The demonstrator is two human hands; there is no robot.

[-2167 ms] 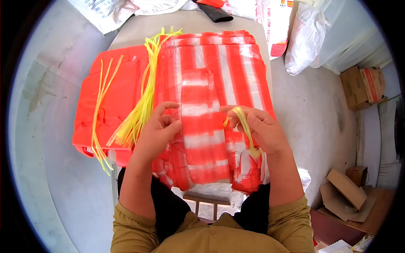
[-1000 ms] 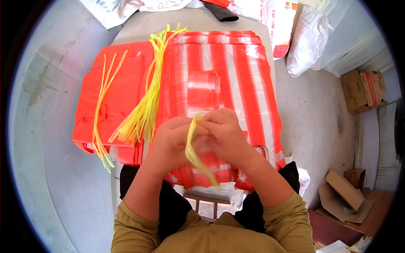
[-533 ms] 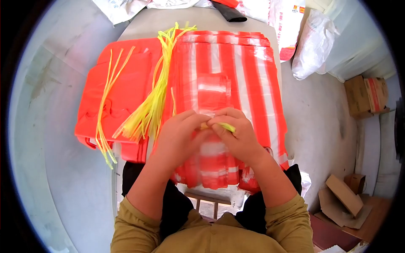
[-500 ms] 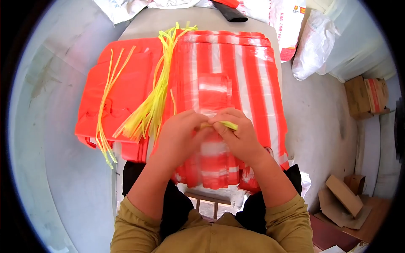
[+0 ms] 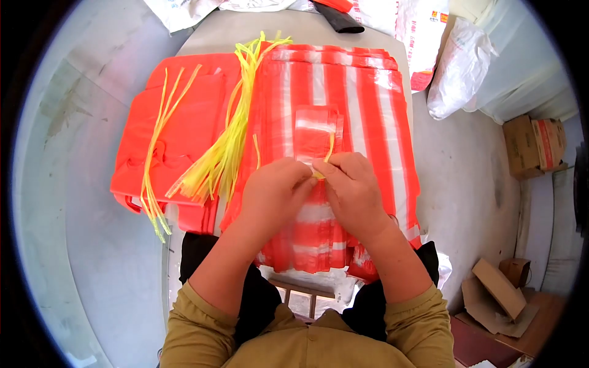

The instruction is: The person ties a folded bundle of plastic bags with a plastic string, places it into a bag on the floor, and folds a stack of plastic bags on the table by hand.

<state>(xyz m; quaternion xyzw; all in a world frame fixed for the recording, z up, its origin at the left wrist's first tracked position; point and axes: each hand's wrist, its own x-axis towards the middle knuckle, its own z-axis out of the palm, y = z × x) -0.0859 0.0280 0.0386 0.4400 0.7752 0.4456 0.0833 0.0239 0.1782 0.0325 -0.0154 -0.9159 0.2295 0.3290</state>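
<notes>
A stack of red-and-white striped plastic bags [image 5: 374, 116] covers much of the table in front of me. On top lies a narrower bundle of the same bags [image 5: 314, 213], running lengthwise. Over this bundle, my left hand [image 5: 275, 189] and my right hand [image 5: 353, 191] meet with fingers pinched on a yellow plastic strip [image 5: 332, 146]. One end of the strip sticks up past my right fingers, and a short piece shows between the hands. Whether it passes under the bundle is hidden.
A bunch of yellow strips [image 5: 228, 144] lies left of the striped stack. More strips [image 5: 153, 141] rest on a red stack [image 5: 184, 104] at the left. White sacks [image 5: 461, 67] stand at the back right, and cardboard boxes [image 5: 532, 144] are on the right.
The yellow strip's free end, pointing right before, now points up beyond my right fingers. My right hand has turned slightly, and both hands remain close together over the bundle.
</notes>
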